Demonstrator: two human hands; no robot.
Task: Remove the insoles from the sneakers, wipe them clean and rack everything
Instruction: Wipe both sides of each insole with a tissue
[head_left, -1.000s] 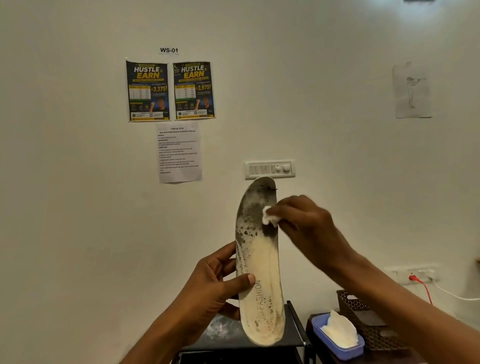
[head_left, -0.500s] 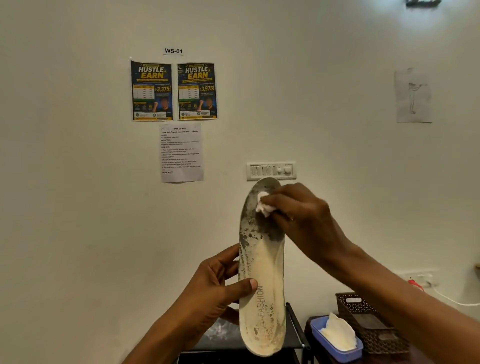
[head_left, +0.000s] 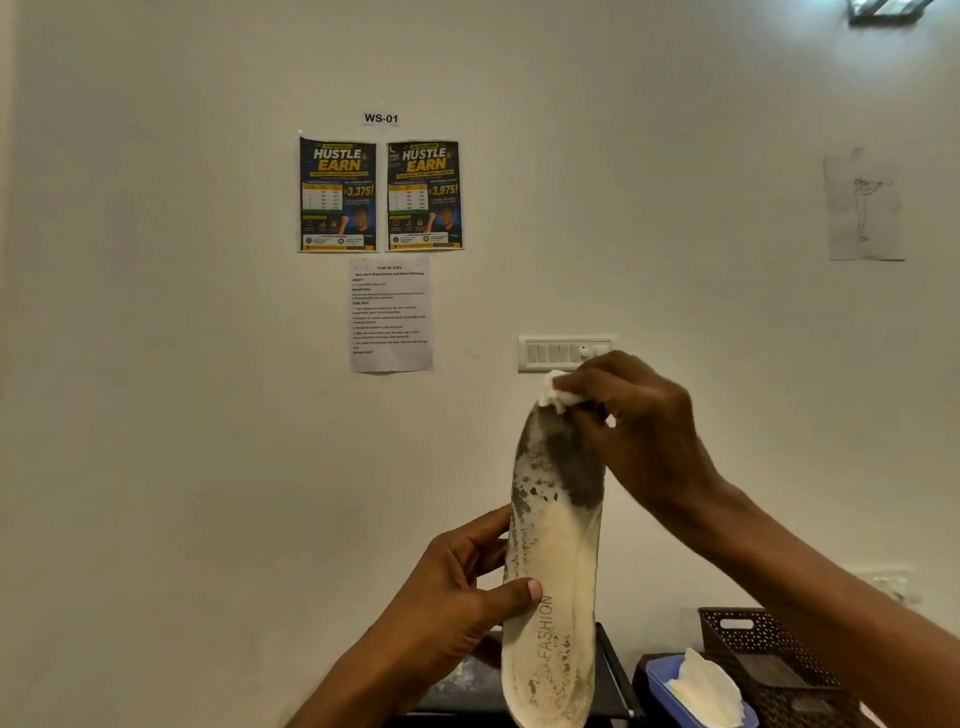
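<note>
Swept wipe (head_left: 553, 392) up to toe tip of insole (head_left: 556, 545) | gripping heel end with left hand (head_left: 457, 597) | pinching wipe with right hand (head_left: 639, 431) | mid-clean, forefoot dark

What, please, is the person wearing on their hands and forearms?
Nothing shows: the left hand and right hand are bare, with no gloves, rings or watch visible. The left forearm and right forearm are uncovered to the frame's edge, no sleeve in view.

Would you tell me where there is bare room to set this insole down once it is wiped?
The dark shelf top below the left hand shows a bare patch, just left of the insole. To the right, the blue tub of wipes and the brown basket stand tight together, with no bare spot in view.
</note>
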